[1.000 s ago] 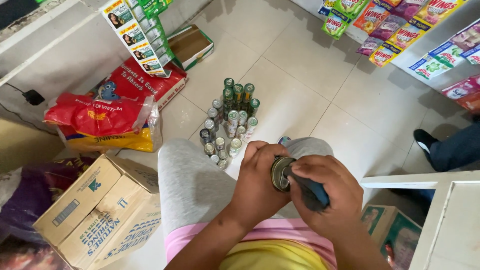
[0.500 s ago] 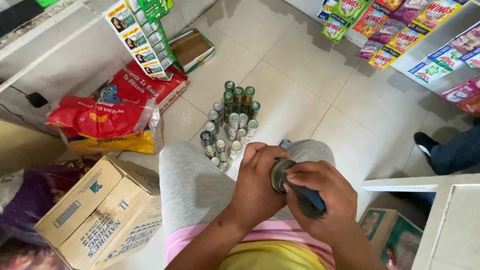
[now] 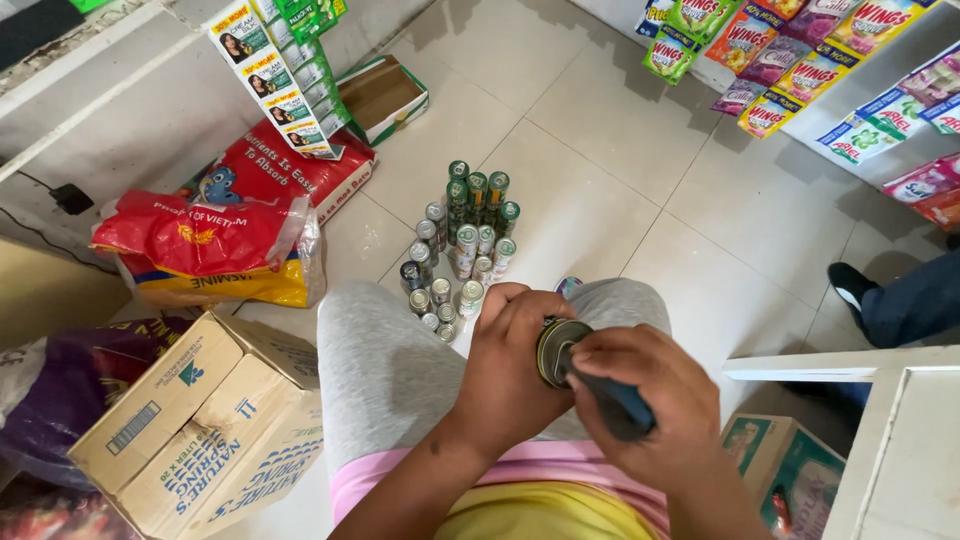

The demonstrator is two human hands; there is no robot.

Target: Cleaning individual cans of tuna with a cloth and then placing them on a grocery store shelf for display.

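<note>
Can (image 3: 557, 350) sits above our grey-clad lap, our left hand (image 3: 510, 365) curled around its body. Our right hand (image 3: 640, 395) grips a dark-handled tool (image 3: 615, 400) against its lid. Open tile floor (image 3: 600, 150) lies past the standing cans (image 3: 462, 240). Our fingers hide the tool's tip.

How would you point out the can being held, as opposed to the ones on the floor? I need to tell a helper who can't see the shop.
Start at the grey-trousered lap at the bottom centre, below the cluster of upright cans on the tiled floor. The held can is gripped above it in the left hand. Unlike its neighbours, it is off the floor, tipped sideways, with the right hand pressing a dark-handled tool against its end.
</note>
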